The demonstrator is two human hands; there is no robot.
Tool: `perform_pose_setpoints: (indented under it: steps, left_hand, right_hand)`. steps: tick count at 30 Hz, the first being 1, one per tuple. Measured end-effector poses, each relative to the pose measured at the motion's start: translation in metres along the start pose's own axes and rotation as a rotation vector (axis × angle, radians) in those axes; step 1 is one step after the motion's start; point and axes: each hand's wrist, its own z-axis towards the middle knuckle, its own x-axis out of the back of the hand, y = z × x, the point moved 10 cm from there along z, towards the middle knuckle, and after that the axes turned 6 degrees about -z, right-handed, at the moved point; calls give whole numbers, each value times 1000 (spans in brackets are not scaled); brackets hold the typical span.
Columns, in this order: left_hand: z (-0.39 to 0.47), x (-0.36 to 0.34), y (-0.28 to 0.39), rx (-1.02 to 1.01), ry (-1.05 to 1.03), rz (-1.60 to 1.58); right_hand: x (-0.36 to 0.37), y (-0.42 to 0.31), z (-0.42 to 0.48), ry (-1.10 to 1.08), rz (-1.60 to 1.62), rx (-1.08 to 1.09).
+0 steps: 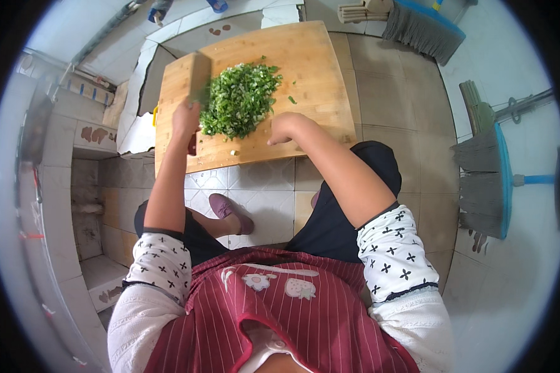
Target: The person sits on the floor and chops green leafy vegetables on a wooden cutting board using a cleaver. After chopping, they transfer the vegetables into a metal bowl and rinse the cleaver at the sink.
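My left hand (185, 120) grips a cleaver by its dark red handle (192, 145). The broad blade (200, 77), slightly blurred, stands at the left side of a heap of chopped green herbs or scallions (242, 100). Under both is a large wooden cutting board (312, 60), with small green bits scattered on it. To the right of the heap, my right hand (285, 127) is bent over the board's near part with its fingers curled in. Nothing shows in it, though its palm is hidden.
A tiled ledge with broken edges (130, 112) lies left of the board. Gray-bristled brooms with blue heads, one at the upper right (422, 30) and one at the right (485, 186), are by the wall. My knees and a purple shoe (228, 212) are below the board on the tiled floor.
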Motion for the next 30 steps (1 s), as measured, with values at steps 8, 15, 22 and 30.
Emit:
perform_pose_setpoints:
  steps: [8, 15, 22, 30]
  left_hand:
    - [-36, 17, -96, 179, 168, 150]
    - [-32, -15, -4, 56, 86, -31]
    - [-1, -19, 13, -19, -27, 194]
    - [-9, -36, 38, 72, -152, 106]
  right_hand:
    - [-1, -9, 10, -42, -27, -9]
    - [6, 1, -7, 4, -18, -32]
    - [4, -1, -2, 0, -2, -22]
    - [1, 3, -5, -58, -1, -49]
